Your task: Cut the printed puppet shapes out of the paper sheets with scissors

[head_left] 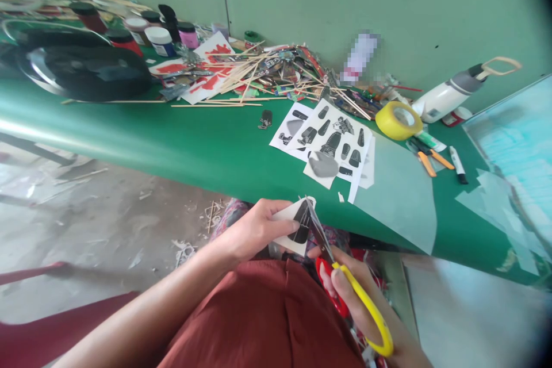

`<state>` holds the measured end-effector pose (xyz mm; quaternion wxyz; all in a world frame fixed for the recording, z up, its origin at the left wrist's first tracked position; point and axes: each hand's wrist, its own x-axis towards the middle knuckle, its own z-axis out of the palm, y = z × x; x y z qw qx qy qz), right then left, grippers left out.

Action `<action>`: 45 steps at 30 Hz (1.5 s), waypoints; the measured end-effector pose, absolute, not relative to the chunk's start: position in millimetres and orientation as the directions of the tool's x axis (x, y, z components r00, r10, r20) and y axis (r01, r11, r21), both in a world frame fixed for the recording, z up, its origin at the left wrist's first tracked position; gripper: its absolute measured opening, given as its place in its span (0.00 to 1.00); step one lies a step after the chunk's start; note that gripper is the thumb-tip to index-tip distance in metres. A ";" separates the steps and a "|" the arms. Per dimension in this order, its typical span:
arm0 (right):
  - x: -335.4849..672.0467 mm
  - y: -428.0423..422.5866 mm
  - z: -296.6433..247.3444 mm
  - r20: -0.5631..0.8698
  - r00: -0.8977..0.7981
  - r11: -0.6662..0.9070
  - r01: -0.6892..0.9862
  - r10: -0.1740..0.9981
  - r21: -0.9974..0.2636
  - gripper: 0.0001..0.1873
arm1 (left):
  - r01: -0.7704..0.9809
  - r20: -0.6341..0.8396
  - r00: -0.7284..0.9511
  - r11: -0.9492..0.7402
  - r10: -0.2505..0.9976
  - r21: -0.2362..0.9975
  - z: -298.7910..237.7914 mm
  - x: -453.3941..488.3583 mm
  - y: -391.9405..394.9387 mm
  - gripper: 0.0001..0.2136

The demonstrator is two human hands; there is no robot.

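- Rust-red clothing (pixel 267 316) is covering our front, facing the near edge of the counter (pixel 215 152).
- We are holding a printed paper piece (pixel 303 231) above our lap at that near edge; the fingers of our left hand (pixel 256 227) are pinching its left side, thumb overlapping its dark shape.
- The fingers of our right hand (pixel 351 282) are gripping the handles of the scissors (pixel 324 244), to the right of the paper and closer to our body.
- That shape's long axis is pointing mostly away from us, and the blades are slanting away and leftward along its right flank, tips overlapping the far right corner. Our left hand is being the nearer, touching the paper; whether the blades are biting, we cannot tell.
- Beyond, printed sheets (pixel 332 146) are lying near that edge, a small dark cutout (pixel 266 119) sitting to their left.
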<state>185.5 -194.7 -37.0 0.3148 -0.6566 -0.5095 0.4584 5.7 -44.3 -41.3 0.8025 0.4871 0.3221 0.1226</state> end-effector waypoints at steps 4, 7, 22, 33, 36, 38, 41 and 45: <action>182.9 -193.4 -38.0 -0.335 0.013 -0.322 0.313 0.942 -0.893 0.25 | 0.103 -0.394 0.757 0.501 0.521 0.859 -39.6 7.0 -45.1 0.09; 180.5 -194.1 -40.4 -0.353 0.034 -0.348 0.272 0.935 -0.897 0.25 | 0.080 -0.385 0.756 0.508 0.530 0.857 -39.4 7.7 -46.1 0.10; 177.6 -195.1 -38.2 -0.352 0.048 -0.349 0.306 0.935 -0.886 0.25 | 0.051 -0.397 0.774 0.576 0.494 0.816 -42.0 7.0 -45.1 0.11; 177.2 -195.0 -37.7 -0.376 0.047 -0.372 0.303 0.926 -0.877 0.25 | 0.052 -0.411 0.758 0.582 0.506 0.812 -40.6 7.4 -45.4 0.10; 177.8 -194.8 -39.4 -0.368 0.059 -0.368 0.307 0.928 -0.878 0.23 | 0.041 -0.413 0.751 0.588 0.515 0.808 -39.9 8.0 -45.8 0.10; 177.7 -194.3 -40.2 -0.366 0.078 -0.371 0.311 0.928 -0.875 0.23 | 0.031 -0.413 0.747 0.594 0.520 0.804 -40.4 8.5 -46.3 0.09; 177.3 -194.5 -41.7 -0.372 0.082 -0.379 0.296 0.924 -0.877 0.25 | 0.023 -0.413 0.746 0.600 0.523 0.800 -42.1 9.0 -46.5 0.09; 177.8 -195.3 -42.2 -0.369 0.084 -0.377 0.295 0.926 -0.878 0.25 | 0.024 -0.423 0.744 0.612 0.517 0.791 -42.5 8.8 -45.7 0.09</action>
